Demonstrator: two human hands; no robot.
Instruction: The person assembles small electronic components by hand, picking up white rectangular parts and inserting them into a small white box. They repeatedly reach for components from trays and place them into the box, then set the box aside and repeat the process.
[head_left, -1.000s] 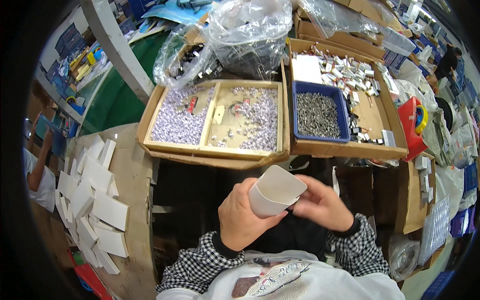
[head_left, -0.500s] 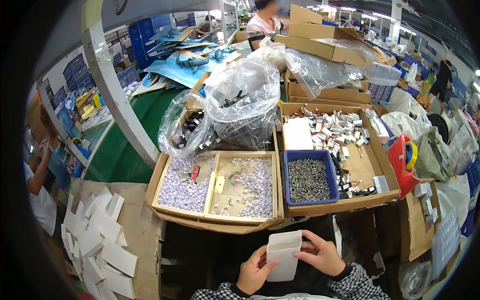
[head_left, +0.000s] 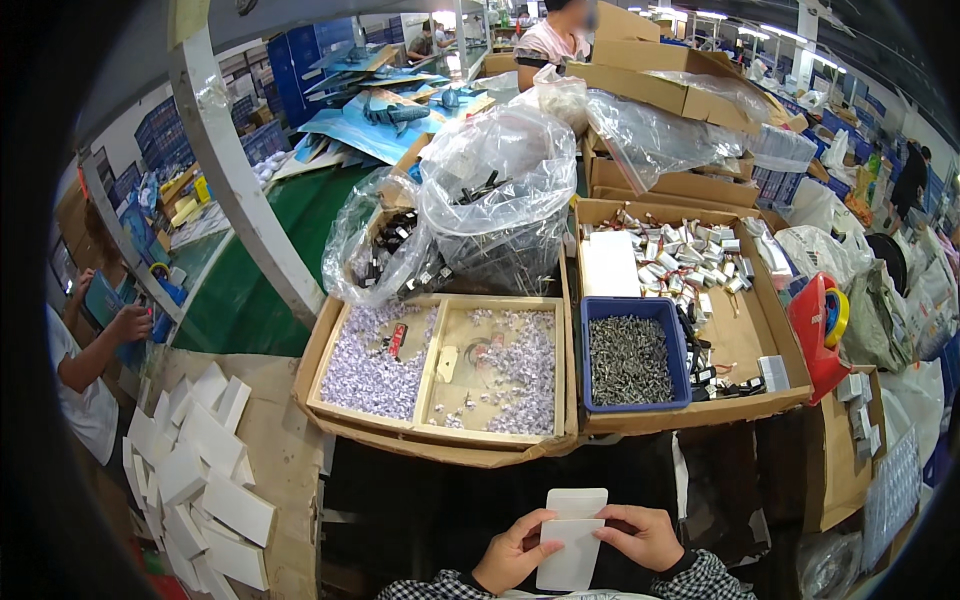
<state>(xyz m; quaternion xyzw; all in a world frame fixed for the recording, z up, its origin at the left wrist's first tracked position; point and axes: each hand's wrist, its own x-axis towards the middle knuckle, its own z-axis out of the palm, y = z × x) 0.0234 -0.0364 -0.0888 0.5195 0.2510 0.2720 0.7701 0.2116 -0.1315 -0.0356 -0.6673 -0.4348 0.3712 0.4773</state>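
Observation:
A small white cardboard box (head_left: 572, 557) is held upright low in the view, close to my body. Its top flap (head_left: 577, 502) sticks up beyond my fingers. My left hand (head_left: 513, 551) pinches the box's left edge near the top, thumb on the front face. On the opposite edge, my right hand (head_left: 643, 538) grips it the same way, thumb in front and fingers behind. The inside of the box cannot be seen from here. Beyond my hands lies a wooden tray (head_left: 432, 432) with two compartments of small whitish-purple parts.
A blue bin (head_left: 636, 407) of small metal screws sits in a cardboard tray (head_left: 745, 408) with silver battery-like packs. White boxes (head_left: 238, 512) are heaped at left on cardboard. Behind the wooden tray stands a clear plastic bag (head_left: 500, 170) of black parts. A metal post (head_left: 235, 160) rises at left.
The box's opening no longer faces me; its flap now stands straight up. Both hands have shifted slightly, with fingers near the top edge. The whole view has moved a little.

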